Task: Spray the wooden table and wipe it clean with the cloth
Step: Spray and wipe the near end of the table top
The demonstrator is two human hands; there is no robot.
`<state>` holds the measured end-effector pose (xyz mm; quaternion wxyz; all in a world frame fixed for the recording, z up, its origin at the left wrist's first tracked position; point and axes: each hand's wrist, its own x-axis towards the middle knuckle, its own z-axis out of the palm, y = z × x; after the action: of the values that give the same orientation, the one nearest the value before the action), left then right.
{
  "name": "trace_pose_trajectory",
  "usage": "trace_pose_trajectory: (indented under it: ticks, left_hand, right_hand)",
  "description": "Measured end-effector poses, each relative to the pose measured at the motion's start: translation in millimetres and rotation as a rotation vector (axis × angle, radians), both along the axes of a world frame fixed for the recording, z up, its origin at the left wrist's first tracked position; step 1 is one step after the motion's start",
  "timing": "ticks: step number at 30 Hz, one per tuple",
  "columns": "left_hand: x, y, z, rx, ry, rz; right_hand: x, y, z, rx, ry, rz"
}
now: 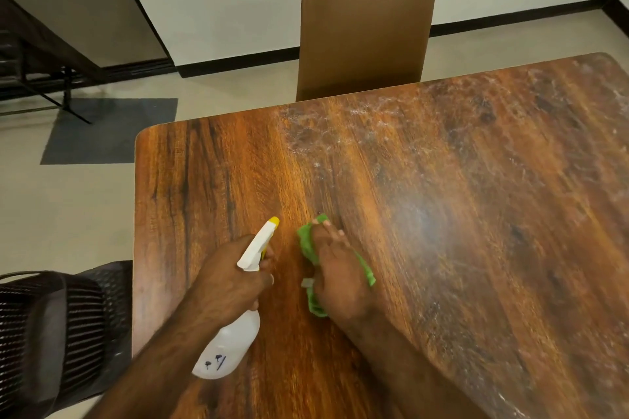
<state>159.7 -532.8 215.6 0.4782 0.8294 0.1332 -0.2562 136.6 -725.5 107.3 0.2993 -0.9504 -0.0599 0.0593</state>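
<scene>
A dark wooden table [442, 214] fills the right and lower part of the head view; pale streaks and smears cover its far and right side. My left hand [231, 275] grips the neck of a white spray bottle [231, 340] with a yellow nozzle tip, held tilted above the table's left part, nozzle pointing away from me. Just to its right, my right hand [337, 275] presses a green cloth [308, 241] flat on the tabletop, fingers spread over it. Most of the cloth is hidden under the hand.
A tan upholstered chair [366, 27] stands pushed in at the table's far edge. A dark woven chair [61, 323] sits at the left edge near me. A grey mat [109, 131] lies on the pale floor to the left.
</scene>
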Motion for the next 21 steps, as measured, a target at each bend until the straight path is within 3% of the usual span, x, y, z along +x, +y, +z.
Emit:
trace_pose_trajectory:
  ticks: [3, 8, 12, 16, 21]
  left_hand:
    - [6, -2, 1, 0.004, -0.006, -0.005]
    - [15, 1, 1, -0.038, 0.016, 0.026]
    - [22, 4, -2, -0.039, 0.017, 0.04]
    - [29, 4, -2, -0.053, 0.022, 0.058]
    - [34, 5, -4, -0.003, 0.013, 0.046]
  right_hand:
    - [5, 5, 2, 0.019, -0.071, 0.226]
    - [35, 4, -3, -0.002, -0.037, -0.129]
    - [31, 15, -6, 0.035, -0.071, 0.216]
    - [54, -2, -10, 0.015, -0.049, -0.056]
    - [56, 13, -11, 0.011, -0.088, 0.233]
